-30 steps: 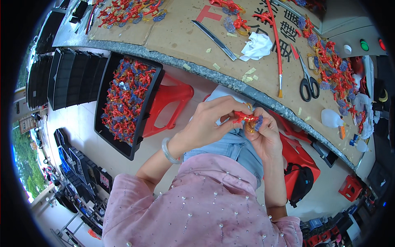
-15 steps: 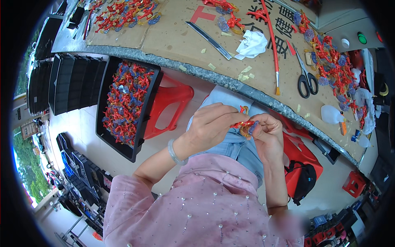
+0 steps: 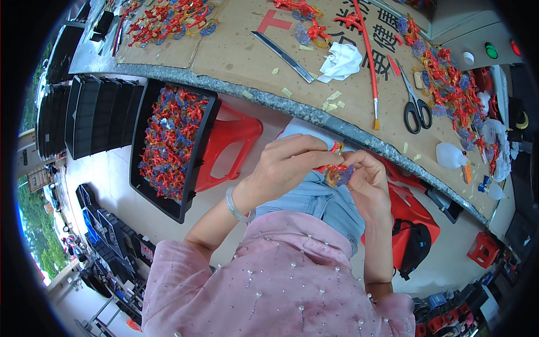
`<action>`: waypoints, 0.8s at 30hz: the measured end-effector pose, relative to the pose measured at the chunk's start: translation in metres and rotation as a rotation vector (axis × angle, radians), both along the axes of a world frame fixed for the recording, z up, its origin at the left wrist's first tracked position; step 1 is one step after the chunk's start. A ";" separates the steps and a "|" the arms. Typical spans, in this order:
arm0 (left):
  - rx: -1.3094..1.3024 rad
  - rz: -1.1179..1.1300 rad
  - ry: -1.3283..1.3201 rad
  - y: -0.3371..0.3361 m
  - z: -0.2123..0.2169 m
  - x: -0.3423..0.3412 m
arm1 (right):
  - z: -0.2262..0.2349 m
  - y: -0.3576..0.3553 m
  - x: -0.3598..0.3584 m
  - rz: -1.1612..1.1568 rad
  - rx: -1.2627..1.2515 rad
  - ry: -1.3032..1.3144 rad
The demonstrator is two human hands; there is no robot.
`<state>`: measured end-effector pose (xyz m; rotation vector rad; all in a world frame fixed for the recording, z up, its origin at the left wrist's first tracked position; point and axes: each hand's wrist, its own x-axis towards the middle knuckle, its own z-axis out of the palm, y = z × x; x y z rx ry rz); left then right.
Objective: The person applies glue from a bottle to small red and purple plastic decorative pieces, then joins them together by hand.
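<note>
Over my lap I hold one small red plastic figurine (image 3: pixel 337 176), which has clear orange parts and a bluish-purple clear base. My left hand (image 3: pixel 289 167), with a pale bangle on the wrist, pinches its red part from the left. On the right, the fingers and thumb of my right hand (image 3: pixel 368 182) grip the figurine near its purple base. Fingers hide much of its shape. Just beyond my hands, the stone edge of the workbench (image 3: pixel 269 96) runs across, its top covered with brown cardboard.
On the bench lie a utility knife (image 3: pixel 282 56), crumpled tissue (image 3: pixel 341 62), a red-handled brush (image 3: pixel 370 67), scissors (image 3: pixel 416 106) and a squeeze bottle (image 3: pixel 450 155). Similar figurines heap at the right (image 3: pixel 449 84) and far left (image 3: pixel 168 21). A black crate (image 3: pixel 205 151) full of them rests on a red stool (image 3: pixel 238 135).
The figurine has turned slightly between my fingers, so its purple base shows more. My hands have risen a little and keep their grip.
</note>
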<state>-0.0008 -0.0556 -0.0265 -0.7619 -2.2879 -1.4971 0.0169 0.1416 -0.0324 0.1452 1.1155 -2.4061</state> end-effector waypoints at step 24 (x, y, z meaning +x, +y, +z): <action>0.135 -0.039 -0.278 0.010 -0.003 0.005 | 0.015 0.007 -0.016 0.206 0.318 0.002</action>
